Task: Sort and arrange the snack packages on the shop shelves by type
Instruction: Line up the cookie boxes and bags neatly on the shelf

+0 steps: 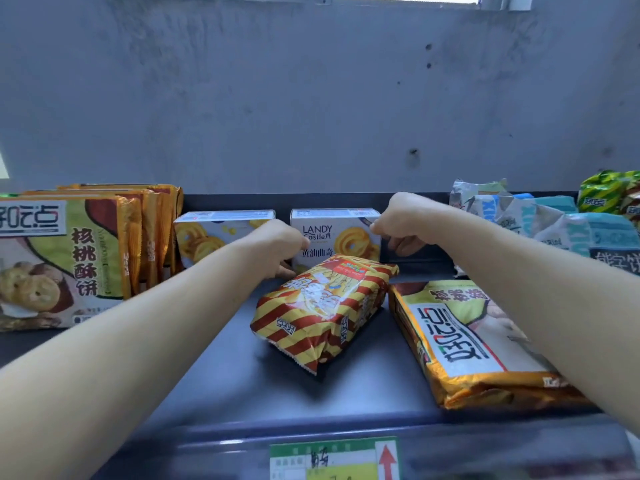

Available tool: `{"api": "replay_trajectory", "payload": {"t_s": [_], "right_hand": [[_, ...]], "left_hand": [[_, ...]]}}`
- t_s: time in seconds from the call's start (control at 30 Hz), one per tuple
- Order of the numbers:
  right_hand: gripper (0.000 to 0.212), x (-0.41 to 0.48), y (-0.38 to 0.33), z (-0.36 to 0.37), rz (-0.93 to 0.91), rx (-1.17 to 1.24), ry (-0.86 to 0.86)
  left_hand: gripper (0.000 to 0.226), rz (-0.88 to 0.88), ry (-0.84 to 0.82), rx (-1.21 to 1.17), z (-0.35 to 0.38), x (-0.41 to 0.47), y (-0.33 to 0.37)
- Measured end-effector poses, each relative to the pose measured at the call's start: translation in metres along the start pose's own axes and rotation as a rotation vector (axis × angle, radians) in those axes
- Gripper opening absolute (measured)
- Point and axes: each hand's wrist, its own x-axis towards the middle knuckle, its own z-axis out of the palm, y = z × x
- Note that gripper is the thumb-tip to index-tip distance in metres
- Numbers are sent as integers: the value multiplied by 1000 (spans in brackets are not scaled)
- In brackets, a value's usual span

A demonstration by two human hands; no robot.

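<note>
At shelf point(353, 393) back, gripping box point(341, 237) two-handed.
Clasping left edge with left hand point(277, 245), pinching top right corner with right hand point(403, 221), behind striped bag point(322, 311).

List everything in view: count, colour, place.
upright walnut-cookie packs: several, gold and green, row at left
left cookie box: one, white and yellow, back centre
right cookie box: one, same colours, beside it, apart
striped bag: one, red and yellow, lying before right cookie box
flat walnut-cookie pack: one, gold and green, front right, partly under forearm
pale bags: several, white and light blue, back right
green bag: one, green and yellow, far right back
shelf: one, dark grey, under all
price label: one, green and yellow, shelf front edge
wall: one, grey, behind
left hand: one, grips right cookie box's left side
right hand: one, grips its upper right corner
</note>
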Motion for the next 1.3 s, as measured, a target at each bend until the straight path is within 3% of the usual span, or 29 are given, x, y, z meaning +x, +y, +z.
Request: {"api": "replay_trajectory", "payload": {"t_s": [0.27, 0.63, 0.7, 0.83, 0.87, 0.97, 1.03, 1.13, 1.23, 1.3], "right_hand": [[26, -17, -9, 2, -87, -96, -110], [34, -34, -5, 6, -198, -178, -158], [35, -36, -5, 6, -217, -182, -147], [36, -40, -7, 7, -235, -197, -148], [36, -40, -8, 8, -246, -210, -141], [36, -42, -11, 9, -273, -241, -141], [38, -43, -13, 10, -276, -292, -166], [49, -43, -16, 10, -296, -333, -233], [62, -45, -20, 13, -371, -254, -375], [55, -44, -23, 17, -380, -235, -451]], "left_hand": [[31, 66, -22, 67, -18, -31, 1], [28, 81, -104, 241, -23, -53, -6], [37, 110, -119, 318, -25, -57, -7], [84, 163, -271, 618, -26, -73, -5], [86, 160, -311, 678, -25, -75, -5], [61, 150, -390, 675, -31, -77, -2], [63, 153, -399, 708, -38, -77, 0], [67, 163, -358, 759, -46, -79, 2], [70, 210, -194, 787, -46, -79, -5], [59, 217, -39, 713, -44, -79, -16]]}}
